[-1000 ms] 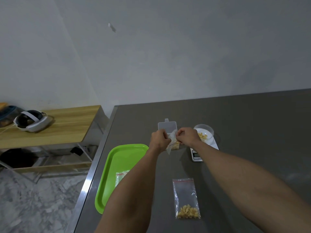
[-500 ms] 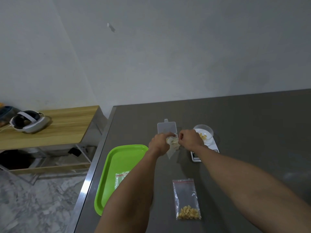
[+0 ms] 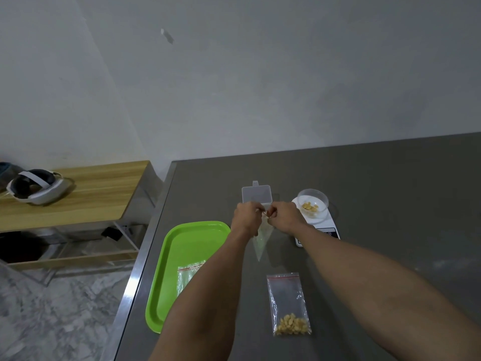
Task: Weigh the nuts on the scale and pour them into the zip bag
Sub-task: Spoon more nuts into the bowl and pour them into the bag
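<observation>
Both hands, the left hand (image 3: 246,216) and right hand (image 3: 285,217), pinched the top of an empty zip bag (image 3: 261,237) above the table (image 3: 390,204), beside the scale (image 3: 318,227).

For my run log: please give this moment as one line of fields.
hands: left hand and right hand pinch small clear zip bag by its top | scale: round clear bowl holds nuts | table: filled red-striped zip bag
</observation>
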A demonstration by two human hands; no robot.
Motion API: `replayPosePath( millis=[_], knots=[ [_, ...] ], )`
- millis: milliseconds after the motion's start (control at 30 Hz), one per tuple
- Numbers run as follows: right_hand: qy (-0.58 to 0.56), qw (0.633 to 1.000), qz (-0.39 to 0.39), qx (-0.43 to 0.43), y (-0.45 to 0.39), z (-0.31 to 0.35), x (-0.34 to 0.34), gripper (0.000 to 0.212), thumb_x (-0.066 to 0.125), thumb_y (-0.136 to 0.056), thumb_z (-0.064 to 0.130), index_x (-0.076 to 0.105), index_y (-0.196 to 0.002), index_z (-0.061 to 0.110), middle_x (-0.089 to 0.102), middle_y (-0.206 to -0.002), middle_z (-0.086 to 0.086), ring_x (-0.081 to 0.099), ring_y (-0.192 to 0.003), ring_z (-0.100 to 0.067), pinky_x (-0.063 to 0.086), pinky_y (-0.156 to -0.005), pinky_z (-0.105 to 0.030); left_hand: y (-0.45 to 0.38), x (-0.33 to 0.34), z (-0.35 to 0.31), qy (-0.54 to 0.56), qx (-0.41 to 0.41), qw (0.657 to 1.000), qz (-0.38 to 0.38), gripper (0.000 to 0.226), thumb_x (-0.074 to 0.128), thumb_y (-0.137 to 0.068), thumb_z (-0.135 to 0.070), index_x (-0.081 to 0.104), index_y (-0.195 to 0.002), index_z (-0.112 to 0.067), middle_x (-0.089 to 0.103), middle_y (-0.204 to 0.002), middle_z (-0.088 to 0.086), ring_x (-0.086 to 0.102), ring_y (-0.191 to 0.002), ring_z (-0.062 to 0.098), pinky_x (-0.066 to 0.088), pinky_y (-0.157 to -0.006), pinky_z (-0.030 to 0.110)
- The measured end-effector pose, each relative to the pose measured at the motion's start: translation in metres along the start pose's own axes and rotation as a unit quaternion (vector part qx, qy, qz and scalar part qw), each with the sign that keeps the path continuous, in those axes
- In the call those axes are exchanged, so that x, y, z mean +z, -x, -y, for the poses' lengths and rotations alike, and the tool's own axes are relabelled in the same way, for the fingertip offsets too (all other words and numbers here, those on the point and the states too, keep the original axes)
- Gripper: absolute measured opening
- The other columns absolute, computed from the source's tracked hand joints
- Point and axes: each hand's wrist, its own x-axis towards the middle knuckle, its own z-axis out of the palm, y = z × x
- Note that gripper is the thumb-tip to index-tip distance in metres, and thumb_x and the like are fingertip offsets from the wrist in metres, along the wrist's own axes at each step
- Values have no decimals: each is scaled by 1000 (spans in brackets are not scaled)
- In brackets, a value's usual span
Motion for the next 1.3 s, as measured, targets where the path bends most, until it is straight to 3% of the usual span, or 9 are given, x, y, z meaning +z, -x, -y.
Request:
replayPosePath(
  millis=[167,400,600,800,933,1000,1100,1200,1300],
  knots=[
    [32,999,19,17,0,3,9,16,69,-76,15,69,-91,20,70,-97,-3,64,-92,-23,48,-72,-26,-4,0,5,-22,-24,999,-7,25,46,-90,-14,70,-85,-10,67,-74,16,64,-43,28,58,-50,38],
    [61,996,-56,27,-3,8,14,17,53,-88,17,68,-85,23,68,-97,-8,64,-86,-29,53,-72,-33,-8,-5,22,-19,20,999,28,20,60,-89,-28,75,-103,-28,70,-93,11,65,-84,31,50,-69,30],
    [-9,995,-81,55,-6,18,21,18,63,-83,14,68,-73,28,71,-88,-3,66,-85,-23,55,-74,-31,-7,-16,40,7,63,997,33,22,58,-90,-23,74,-106,-27,73,-92,8,66,-85,28,49,-71,31],
    [-89,985,-97,113,-9,23,32,19,68,-77,9,71,-69,26,75,-85,1,68,-90,-20,58,-78,-32,1,-26,62,99,76,992,-1,40,46,-92,-7,60,-129,-12,65,-118,15,61,-106,31,47,-89,33],
    [-114,985,-92,91,-4,27,34,17,71,-76,5,77,-83,19,72,-80,3,66,-78,-9,52,-72,-18,2,-19,83,94,110,980,134,94,77,-72,-19,25,-150,-14,38,-146,11,38,-134,25,34,-112,36],
    [-126,988,-68,58,0,31,34,16,70,-78,0,77,-88,11,67,-70,3,60,-62,2,45,-60,-9,3,-11,84,99,114,979,138,112,86,-62,-29,20,-151,-16,33,-150,6,34,-135,20,29,-110,27],
    [-146,988,-34,31,3,31,32,15,69,-83,-2,76,-96,3,70,-78,-7,63,-62,-6,49,-59,-5,3,4,77,171,94,976,95,90,83,-56,-37,39,-134,-23,49,-131,2,52,-116,19,45,-99,32],
    [-150,987,-52,38,-3,20,29,13,70,-85,12,78,-95,14,75,-91,-6,71,-83,-19,58,-82,-30,0,12,72,184,97,976,61,60,75,-58,-32,45,-107,-19,54,-106,0,53,-91,17,45,-75,32],
    [-151,981,-94,81,-15,-4,28,11,65,-88,25,76,-86,24,75,-87,2,70,-85,-19,57,-86,-40,-3,16,67,180,104,977,52,57,79,-63,-16,46,-109,-13,54,-105,5,51,-90,18,36,-72,25]
  ],
)
